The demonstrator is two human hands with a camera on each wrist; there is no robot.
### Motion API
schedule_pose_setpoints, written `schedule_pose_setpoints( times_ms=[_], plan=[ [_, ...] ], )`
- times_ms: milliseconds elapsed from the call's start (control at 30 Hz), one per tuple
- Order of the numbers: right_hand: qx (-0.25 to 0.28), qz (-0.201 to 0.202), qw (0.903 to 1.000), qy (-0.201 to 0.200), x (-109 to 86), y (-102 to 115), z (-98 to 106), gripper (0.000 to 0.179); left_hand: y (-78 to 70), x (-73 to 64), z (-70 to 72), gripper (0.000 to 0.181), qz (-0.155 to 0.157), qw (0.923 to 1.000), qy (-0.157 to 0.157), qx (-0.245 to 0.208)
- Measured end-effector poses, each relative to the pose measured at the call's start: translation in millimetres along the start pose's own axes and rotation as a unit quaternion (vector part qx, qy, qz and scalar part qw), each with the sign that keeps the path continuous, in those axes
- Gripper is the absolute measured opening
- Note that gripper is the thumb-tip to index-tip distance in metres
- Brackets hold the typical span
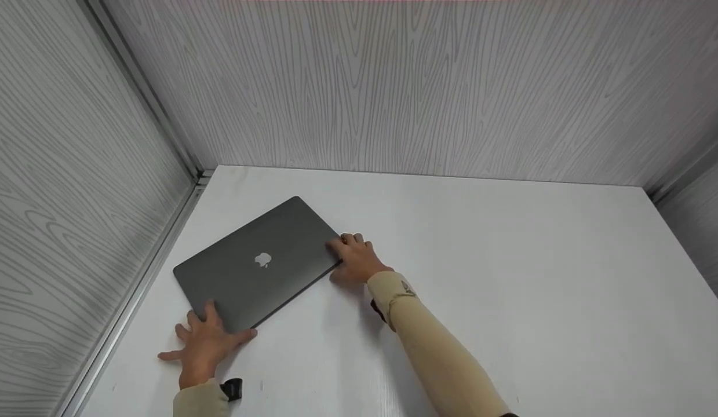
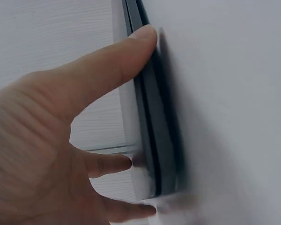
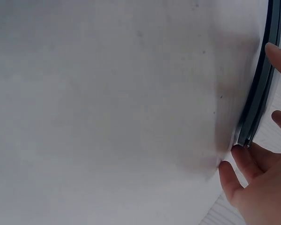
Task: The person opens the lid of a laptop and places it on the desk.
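White tabletop (image 1: 509, 278) extends beneath and around a closed dark-gray Apple MacBook (image 1: 266, 281), which lies askew on it, lid up. 2 hands at the MacBook's near corners: left hand (image 1: 207, 341) unclenched, fingers splayed, index on lid, thumb at front edge; right hand (image 1: 357, 259) grasping its corner, fingers bent, thumb at front edge. Apple logo (image 1: 263, 259) at MacBook's lid centre.

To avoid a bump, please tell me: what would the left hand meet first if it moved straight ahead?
Most likely the laptop: the left hand is at its near corner, though exact contact is hard to judge.
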State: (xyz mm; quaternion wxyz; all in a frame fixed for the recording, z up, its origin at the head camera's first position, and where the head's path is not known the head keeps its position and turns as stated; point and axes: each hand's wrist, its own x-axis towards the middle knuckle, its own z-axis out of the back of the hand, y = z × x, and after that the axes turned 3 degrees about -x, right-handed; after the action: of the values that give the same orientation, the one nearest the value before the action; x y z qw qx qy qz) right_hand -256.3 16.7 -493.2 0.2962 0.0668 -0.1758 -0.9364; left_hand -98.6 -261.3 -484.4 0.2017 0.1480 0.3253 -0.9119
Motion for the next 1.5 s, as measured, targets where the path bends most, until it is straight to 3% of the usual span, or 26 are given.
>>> schedule_pose_setpoints(
  times_ms=[267,533,1033,1300,1500],
  plan=[
    [-0.044,-0.015,0.9989,0.009,6.2,5,-5,0.069,5.8,0.7,0.4,0.130,0.002,0.9997,0.020,-0.012],
    [-0.038,-0.020,0.9987,0.028,11.7,5,-7,0.073,13.0,4.1,3.1,0.135,-0.008,0.9994,0.033,-0.010],
    [-0.043,-0.004,0.9990,0.010,16.9,8,-10,0.076,16.5,4.4,1.2,0.128,-0.018,0.9989,-0.020,-0.040],
    [-0.039,0.012,0.9991,-0.011,15.9,7,-11,0.073,7.4,3.5,-2.6,0.119,-0.029,0.9951,-0.070,-0.064],
    [-0.030,0.010,0.9994,-0.015,10.6,6,-9,0.072,4.4,4.1,-4.3,0.116,-0.036,0.9940,-0.076,-0.070]
  ],
)
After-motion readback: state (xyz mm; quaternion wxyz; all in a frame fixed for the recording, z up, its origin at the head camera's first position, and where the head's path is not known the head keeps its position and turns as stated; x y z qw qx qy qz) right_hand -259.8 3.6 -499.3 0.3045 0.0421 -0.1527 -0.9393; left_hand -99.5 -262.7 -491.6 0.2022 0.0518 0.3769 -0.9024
